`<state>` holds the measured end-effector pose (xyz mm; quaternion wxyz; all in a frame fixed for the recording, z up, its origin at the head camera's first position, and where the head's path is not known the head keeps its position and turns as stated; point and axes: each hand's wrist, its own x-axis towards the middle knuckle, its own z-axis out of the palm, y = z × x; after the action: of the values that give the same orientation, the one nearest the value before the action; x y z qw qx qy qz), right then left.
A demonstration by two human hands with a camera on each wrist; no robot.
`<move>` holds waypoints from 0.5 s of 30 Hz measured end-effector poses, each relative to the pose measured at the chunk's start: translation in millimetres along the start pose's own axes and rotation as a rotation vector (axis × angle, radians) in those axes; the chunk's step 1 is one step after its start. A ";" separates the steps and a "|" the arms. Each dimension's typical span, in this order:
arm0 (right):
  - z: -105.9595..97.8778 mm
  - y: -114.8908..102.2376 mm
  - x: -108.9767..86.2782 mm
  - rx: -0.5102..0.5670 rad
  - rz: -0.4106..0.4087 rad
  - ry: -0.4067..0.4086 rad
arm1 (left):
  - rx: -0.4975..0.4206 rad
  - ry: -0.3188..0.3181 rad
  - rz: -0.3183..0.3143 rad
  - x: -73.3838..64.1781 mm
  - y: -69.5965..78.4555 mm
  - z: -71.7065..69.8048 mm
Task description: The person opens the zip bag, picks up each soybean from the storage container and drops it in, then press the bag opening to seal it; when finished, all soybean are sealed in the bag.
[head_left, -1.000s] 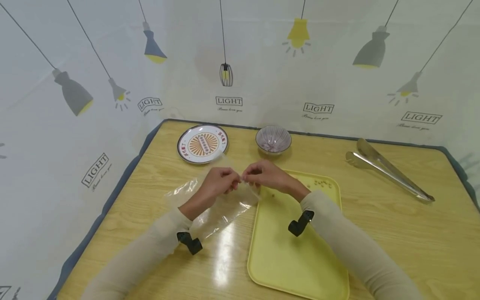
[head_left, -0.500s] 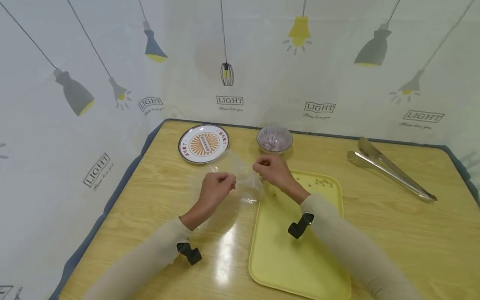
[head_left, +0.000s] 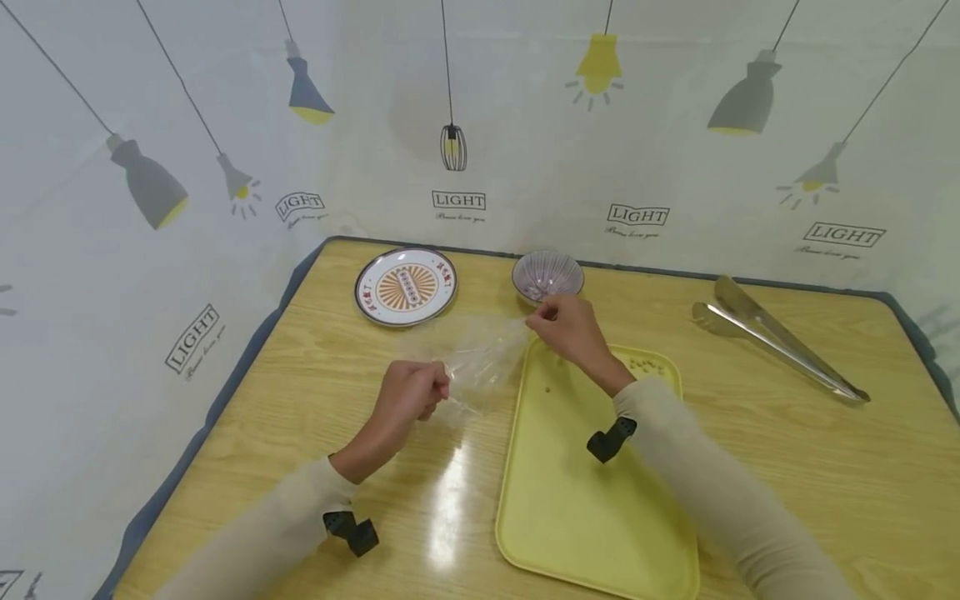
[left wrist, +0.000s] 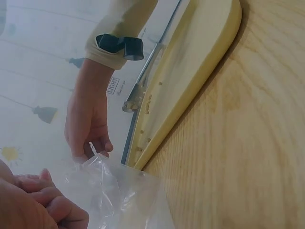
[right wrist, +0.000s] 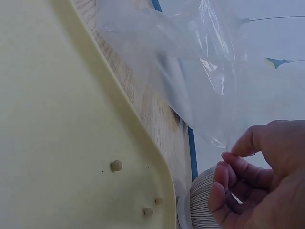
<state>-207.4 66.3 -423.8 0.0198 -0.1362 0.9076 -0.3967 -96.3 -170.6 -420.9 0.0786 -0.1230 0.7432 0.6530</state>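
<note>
A clear plastic bag (head_left: pixel 480 362) is stretched between my two hands above the table. My left hand (head_left: pixel 405 396) grips its left side with curled fingers. At the opposite corner, my right hand (head_left: pixel 572 329) pinches the film between thumb and fingertips; the right wrist view shows this pinch on the bag (right wrist: pixel 209 71) up close. The right hand hovers over the far left corner of the yellow tray (head_left: pixel 592 500), just in front of the striped bowl (head_left: pixel 546 273). Several small round beige pieces (head_left: pixel 647 367) lie at the tray's far end.
A white plate (head_left: pixel 406 287) with an orange sunburst pattern stands at the back left. Metal tongs (head_left: pixel 780 342) lie on the wooden table (head_left: pixel 810 483) to the right of the tray. A printed cloth wall (head_left: pixel 525 117) rises behind the table's far edge.
My hands have moved apart from close together: the left went left and toward me, the right went right and away. The bag is now drawn out between them.
</note>
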 end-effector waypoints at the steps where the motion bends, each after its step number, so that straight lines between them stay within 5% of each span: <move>1: 0.3 -0.8 -0.6 0.002 0.004 0.010 | -0.007 -0.011 0.002 -1.4 0.1 0.4; 5: -1.7 -4.8 -2.3 0.023 -0.012 0.003 | 0.089 -0.065 0.019 -4.9 2.3 -3.0; 9: -6.2 -11.9 -3.3 0.070 -0.045 -0.061 | 0.382 -0.088 0.091 -8.9 12.4 -13.1; 12: -10.0 -19.5 -4.4 0.069 -0.076 -0.098 | 0.577 -0.054 0.258 -12.3 27.9 -20.2; 15: -12.8 -26.8 -5.2 0.032 -0.122 -0.106 | 0.732 0.015 0.557 -12.1 45.6 -19.1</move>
<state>-198.1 59.5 -395.9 0.0457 -0.2117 0.8888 -0.4039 -96.9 -183.2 -371.6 -0.0670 0.1124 0.9303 0.3428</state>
